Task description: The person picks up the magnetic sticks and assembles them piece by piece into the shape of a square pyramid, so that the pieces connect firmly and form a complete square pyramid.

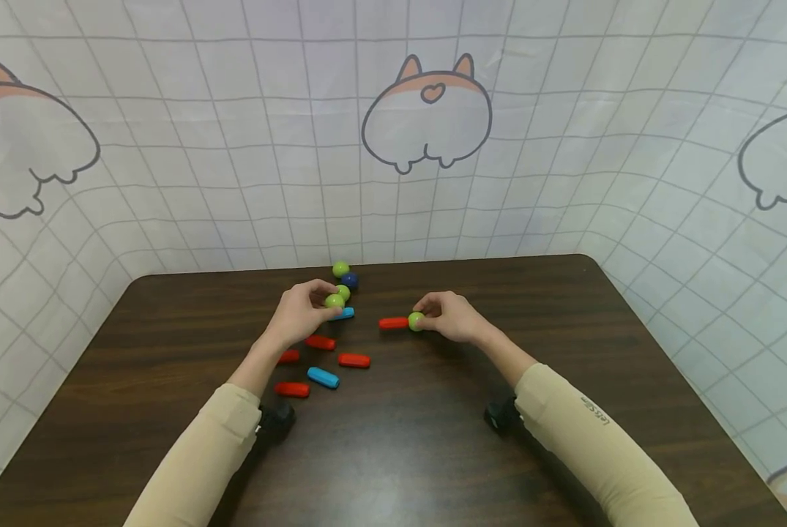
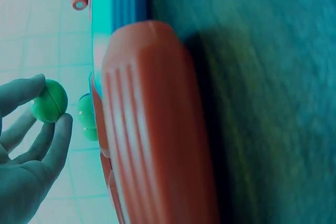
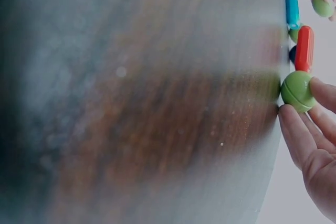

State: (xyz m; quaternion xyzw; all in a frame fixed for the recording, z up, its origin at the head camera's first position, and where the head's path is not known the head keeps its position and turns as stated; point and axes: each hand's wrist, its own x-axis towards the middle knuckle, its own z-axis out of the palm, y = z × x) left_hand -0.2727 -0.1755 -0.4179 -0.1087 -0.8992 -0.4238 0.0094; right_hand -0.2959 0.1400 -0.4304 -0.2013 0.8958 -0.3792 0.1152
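My left hand (image 1: 303,311) pinches a green ball (image 1: 334,301) between thumb and fingertips. The left wrist view shows this green ball (image 2: 50,101) held up off the table. Over to the right, my right hand (image 1: 454,316) grips another green ball (image 1: 416,320). That ball touches the end of a red grooved rod (image 1: 394,323); whether the two are joined I cannot tell. A blue rod (image 1: 344,313) lies partly hidden behind my left fingers. In the right wrist view the red rod (image 3: 304,49) reaches away from the held green ball (image 3: 297,91).
Red rods (image 1: 354,360) and a light blue rod (image 1: 323,378) lie scattered on the dark wooden table (image 1: 393,454). Toward the back edge are a dark blue ball (image 1: 350,280) and green balls (image 1: 340,269). A white gridded curtain (image 1: 268,146) surrounds the table's back and sides.
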